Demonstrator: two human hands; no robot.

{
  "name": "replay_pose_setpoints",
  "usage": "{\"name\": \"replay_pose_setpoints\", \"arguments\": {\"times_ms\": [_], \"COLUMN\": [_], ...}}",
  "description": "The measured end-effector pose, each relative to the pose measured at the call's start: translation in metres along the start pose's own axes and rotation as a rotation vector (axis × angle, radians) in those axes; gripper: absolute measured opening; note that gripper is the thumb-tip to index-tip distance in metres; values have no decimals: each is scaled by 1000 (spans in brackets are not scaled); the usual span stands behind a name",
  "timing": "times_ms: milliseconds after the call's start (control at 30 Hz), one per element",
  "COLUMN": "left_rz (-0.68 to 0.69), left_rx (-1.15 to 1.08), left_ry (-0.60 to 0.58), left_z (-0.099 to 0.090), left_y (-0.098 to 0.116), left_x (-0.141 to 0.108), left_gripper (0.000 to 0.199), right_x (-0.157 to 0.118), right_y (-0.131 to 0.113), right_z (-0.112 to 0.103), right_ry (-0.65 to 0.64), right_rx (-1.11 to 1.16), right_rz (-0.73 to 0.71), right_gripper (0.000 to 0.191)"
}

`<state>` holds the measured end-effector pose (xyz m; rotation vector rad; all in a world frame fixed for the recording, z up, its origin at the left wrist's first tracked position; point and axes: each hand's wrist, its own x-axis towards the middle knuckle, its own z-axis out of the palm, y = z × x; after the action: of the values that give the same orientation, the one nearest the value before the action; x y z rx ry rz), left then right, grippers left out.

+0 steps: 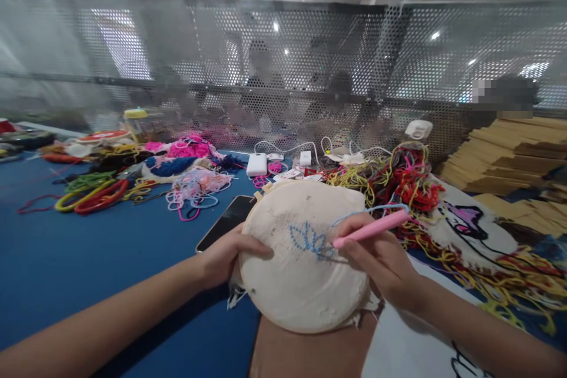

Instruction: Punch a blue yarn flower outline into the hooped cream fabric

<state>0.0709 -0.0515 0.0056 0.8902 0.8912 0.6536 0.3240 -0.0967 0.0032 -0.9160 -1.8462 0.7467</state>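
Observation:
A round embroidery hoop (292,295) with cream cloth stretched in it is tilted up in front of me. My left hand (234,254) grips its left rim, thumb lying on the cloth. In my right hand (376,257) is a pink punch needle (374,228), its tip end pointing left at the cloth. Light blue yarn (385,207) comes out of the tool's back end and loops over toward the hoop. Blue stitches (308,241) form a leaf or petal outline near the cloth's middle, just left of the tip. The needle's point itself is too small to make out.
Behind the hoop lies a dark phone (225,221). Coloured yarn heaps (199,186) spread over the blue table (48,283) at left, with a larger tangle (411,183) at right. Brown paper stacks (509,153) stand far right. A perforated metal screen (301,71) closes off the back, people behind it.

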Motion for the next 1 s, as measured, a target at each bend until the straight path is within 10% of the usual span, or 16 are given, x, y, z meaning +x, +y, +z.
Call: {"name": "replay_pose_setpoints", "arguments": {"times_ms": [1000], "left_rz": [2], "left_rx": [-33], "left_ry": [-35], "left_z": [2], "left_y": [3], "left_x": [-3], "left_gripper": [55], "right_x": [1], "right_y": [-4], "right_z": [1], "right_ry": [11], "right_rx": [-313], "right_rz": [-170], "right_gripper": [10]}}
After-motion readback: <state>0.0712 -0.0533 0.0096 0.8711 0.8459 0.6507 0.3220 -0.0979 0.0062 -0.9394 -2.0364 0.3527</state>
